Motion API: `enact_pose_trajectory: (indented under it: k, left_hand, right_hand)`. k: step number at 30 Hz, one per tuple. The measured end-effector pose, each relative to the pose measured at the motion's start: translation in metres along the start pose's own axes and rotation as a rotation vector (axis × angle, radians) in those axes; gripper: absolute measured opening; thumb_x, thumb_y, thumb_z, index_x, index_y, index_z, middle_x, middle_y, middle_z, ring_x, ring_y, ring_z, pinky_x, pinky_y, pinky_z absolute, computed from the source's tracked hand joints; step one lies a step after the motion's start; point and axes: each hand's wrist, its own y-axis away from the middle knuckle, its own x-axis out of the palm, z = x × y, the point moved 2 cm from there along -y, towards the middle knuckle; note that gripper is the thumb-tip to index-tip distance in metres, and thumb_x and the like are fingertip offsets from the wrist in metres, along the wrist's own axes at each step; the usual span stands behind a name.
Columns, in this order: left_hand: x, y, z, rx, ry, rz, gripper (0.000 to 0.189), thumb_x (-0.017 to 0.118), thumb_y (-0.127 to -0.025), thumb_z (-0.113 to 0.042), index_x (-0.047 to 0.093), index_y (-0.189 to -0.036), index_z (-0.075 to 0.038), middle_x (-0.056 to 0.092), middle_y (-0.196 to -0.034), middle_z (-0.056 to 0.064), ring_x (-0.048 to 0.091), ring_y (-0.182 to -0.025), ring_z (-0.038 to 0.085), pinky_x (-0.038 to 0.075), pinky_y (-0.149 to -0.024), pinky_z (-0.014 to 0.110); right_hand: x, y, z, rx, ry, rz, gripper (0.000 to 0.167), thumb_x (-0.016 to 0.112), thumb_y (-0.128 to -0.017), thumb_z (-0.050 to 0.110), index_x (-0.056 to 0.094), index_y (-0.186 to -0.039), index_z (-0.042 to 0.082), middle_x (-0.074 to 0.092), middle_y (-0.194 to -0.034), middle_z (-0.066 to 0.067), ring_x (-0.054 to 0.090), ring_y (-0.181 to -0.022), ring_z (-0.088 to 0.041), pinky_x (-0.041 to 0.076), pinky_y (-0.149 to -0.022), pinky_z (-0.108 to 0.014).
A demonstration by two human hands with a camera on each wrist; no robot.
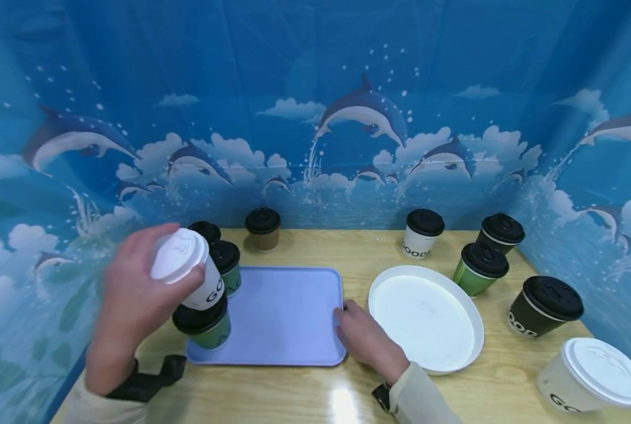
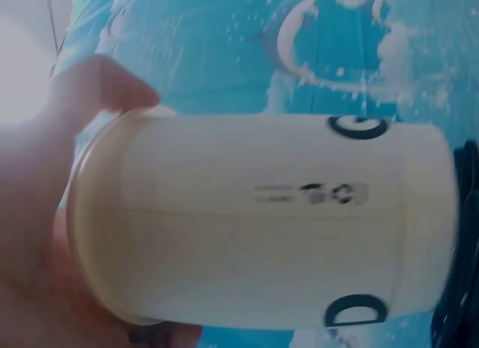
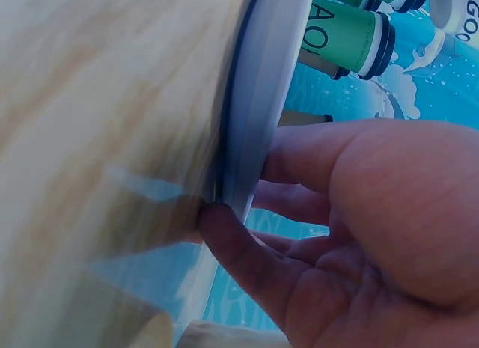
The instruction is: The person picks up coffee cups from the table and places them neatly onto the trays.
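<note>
My left hand [image 1: 135, 288] grips a white paper cup [image 1: 209, 290] around its white lid; in the left wrist view the cup [image 2: 262, 236] lies sideways across the picture. Right beneath it, a green cup [image 1: 215, 335] with a black lid stands on the front left of a lavender tray [image 1: 289, 318]. Whether the white cup's base touches that lid, I cannot tell. Another green cup [image 1: 233, 278] stands behind, at the tray's left edge. My right hand [image 1: 367, 337] pinches the tray's right rim, thumb against the low side of the rim [image 3: 258, 101] in the right wrist view.
Right of the tray lies a round white tray [image 1: 427, 318]. Lidded cups stand around it: a white one [image 1: 417, 242], a green one [image 1: 471, 278], black ones [image 1: 527, 315] and a large white one [image 1: 572, 386]. A brown cup [image 1: 265, 240] stands at the back, before a dolphin-print curtain [image 1: 294, 88].
</note>
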Motion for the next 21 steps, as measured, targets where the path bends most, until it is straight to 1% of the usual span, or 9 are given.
enact_pose_trajectory:
  k: [3, 5, 9, 12, 14, 21]
  left_hand:
    - [0.009, 0.002, -0.01, 0.01, 0.016, -0.021, 0.075, 0.083, -0.081, -0.031, 0.054, -0.147, -0.009, 0.048, -0.147, 0.023, 0.047, -0.119, 0.046, 0.049, -0.081, 0.072]
    - [0.016, 0.004, -0.015, 0.038, 0.037, -0.033, 0.073, 0.082, -0.081, -0.029, 0.056, -0.145, -0.008, 0.049, -0.145, 0.022, 0.048, -0.118, 0.044, 0.049, -0.081, 0.069]
    - [0.029, 0.006, -0.022, 0.113, 0.072, -0.034, 0.069, 0.083, -0.079, -0.027, 0.058, -0.14, -0.007, 0.053, -0.139, 0.02, 0.049, -0.114, 0.04, 0.048, -0.08, 0.063]
    - [0.04, 0.008, -0.027, 0.153, 0.091, -0.014, 0.068, 0.083, -0.078, -0.027, 0.059, -0.138, -0.007, 0.055, -0.136, 0.018, 0.05, -0.112, 0.037, 0.048, -0.08, 0.061]
    - [0.046, 0.009, -0.03, 0.166, 0.099, 0.004, 0.067, 0.083, -0.077, -0.027, 0.06, -0.138, -0.008, 0.056, -0.135, 0.017, 0.051, -0.112, 0.036, 0.048, -0.08, 0.061]
    - [0.068, 0.011, -0.041, 0.158, 0.089, 0.084, 0.068, 0.082, -0.078, -0.032, 0.06, -0.139, -0.01, 0.056, -0.136, 0.015, 0.052, -0.111, 0.034, 0.051, -0.081, 0.06]
  right_hand:
    - [0.0, 0.0, 0.0, 0.003, 0.003, 0.001, 0.033, 0.064, -0.1, 0.008, 0.063, -0.128, -0.01, 0.058, -0.128, -0.033, 0.064, -0.11, -0.044, 0.054, -0.094, -0.053]
    - [0.0, 0.0, 0.0, 0.004, 0.002, 0.002, 0.034, 0.064, -0.1, 0.008, 0.063, -0.129, -0.01, 0.058, -0.128, -0.034, 0.063, -0.111, -0.044, 0.054, -0.094, -0.053]
    - [0.0, 0.0, 0.0, -0.002, -0.003, 0.001, 0.034, 0.064, -0.1, 0.008, 0.063, -0.128, -0.01, 0.058, -0.128, -0.034, 0.063, -0.111, -0.044, 0.054, -0.094, -0.054]
    - [0.0, 0.001, 0.0, -0.007, 0.0, -0.003, 0.033, 0.064, -0.1, 0.008, 0.063, -0.128, -0.009, 0.058, -0.127, -0.034, 0.064, -0.109, -0.044, 0.054, -0.093, -0.054]
    - [0.0, 0.0, 0.0, -0.007, 0.002, -0.005, 0.033, 0.064, -0.1, 0.008, 0.063, -0.128, -0.009, 0.058, -0.127, -0.034, 0.064, -0.109, -0.044, 0.055, -0.093, -0.054]
    - [0.001, -0.001, -0.002, -0.01, 0.005, -0.003, 0.033, 0.064, -0.099, 0.009, 0.063, -0.128, -0.009, 0.058, -0.127, -0.034, 0.063, -0.108, -0.044, 0.054, -0.092, -0.054]
